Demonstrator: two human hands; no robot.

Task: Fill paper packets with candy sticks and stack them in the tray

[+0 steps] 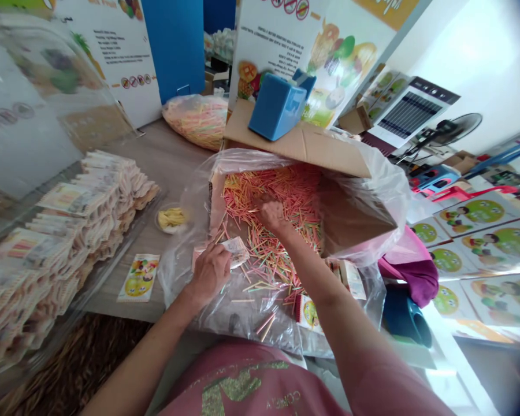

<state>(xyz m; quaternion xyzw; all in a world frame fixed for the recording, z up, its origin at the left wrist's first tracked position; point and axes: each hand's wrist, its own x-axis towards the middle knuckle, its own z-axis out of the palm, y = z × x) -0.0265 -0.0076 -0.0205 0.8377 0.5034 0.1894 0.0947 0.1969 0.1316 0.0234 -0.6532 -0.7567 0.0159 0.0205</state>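
Observation:
My left hand (210,271) is closed on a small printed packet (236,251), which lies on clear plastic at the near left of an opened carton. My right hand (271,214) reaches into the heap of thin coloured sticks (294,185), pink, orange, yellow and green, that spills from the carton (351,216). Its fingers curl down among the sticks and are partly hidden there. Below my right forearm lies a red-edged packet (308,314), and more packets (349,277) sit beyond the arm. A few loose sticks (266,325) rest on the plastic sheet near me.
Stacked rows of packets (69,225) fill the left side. A single packet (139,277) and a small dish of yellow rubber bands (171,218) lie between. A blue tape dispenser (279,104) stands on the carton flap. Behind is a bag of sticks (199,120).

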